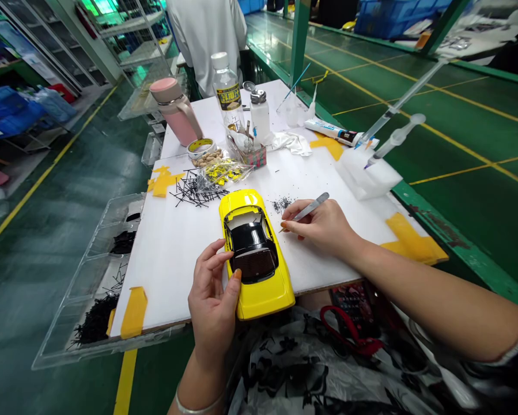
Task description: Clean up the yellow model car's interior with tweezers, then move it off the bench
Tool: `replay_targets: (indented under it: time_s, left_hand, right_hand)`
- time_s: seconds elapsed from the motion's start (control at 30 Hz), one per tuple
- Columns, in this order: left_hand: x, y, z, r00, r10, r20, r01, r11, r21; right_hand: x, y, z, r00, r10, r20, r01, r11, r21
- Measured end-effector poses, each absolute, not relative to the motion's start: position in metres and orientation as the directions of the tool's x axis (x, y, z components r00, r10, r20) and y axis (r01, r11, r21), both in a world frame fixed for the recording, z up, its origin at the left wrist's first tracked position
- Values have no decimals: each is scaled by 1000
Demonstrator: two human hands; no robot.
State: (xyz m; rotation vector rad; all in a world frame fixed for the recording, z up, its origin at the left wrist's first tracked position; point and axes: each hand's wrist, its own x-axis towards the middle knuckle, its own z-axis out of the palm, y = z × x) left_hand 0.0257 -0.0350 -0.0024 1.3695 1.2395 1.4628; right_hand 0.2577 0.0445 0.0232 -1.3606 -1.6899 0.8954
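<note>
Two hands over the white board tabletop [176, 242]: left hand [213, 300] clasping the glossy yellow plastic toy car body [254, 253] at its six-o'clock edge, right hand [323, 225] at three o'clock pinching slim silver metal tweezers [310, 208], small dark speck pile [281, 204] at one o'clock.
</note>
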Motion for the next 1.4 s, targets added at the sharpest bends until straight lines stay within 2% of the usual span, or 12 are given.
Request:
replay_targets:
  time_s: [0.63, 0.87, 1.1, 1.4]
  left_hand:
    - [24, -35, -2, -95, 962, 254, 85, -247, 965]
    - [25, -35, -2, -104, 959, 263, 80, -255, 964]
    - [24, -35, -3, -106, 959, 261, 78, -254, 964]
    - [26, -35, -2, -110, 957, 269, 82, -261, 962]
  right_hand:
    - [259, 43, 22, -140, 973, 181, 438, 225, -870]
    - [262, 45, 22, -98, 982, 163, 411, 189, -892]
    - [261, 44, 24, -122, 972, 198, 472, 233, -850]
    - [260, 44, 21, -144, 971, 189, 454, 235, -860]
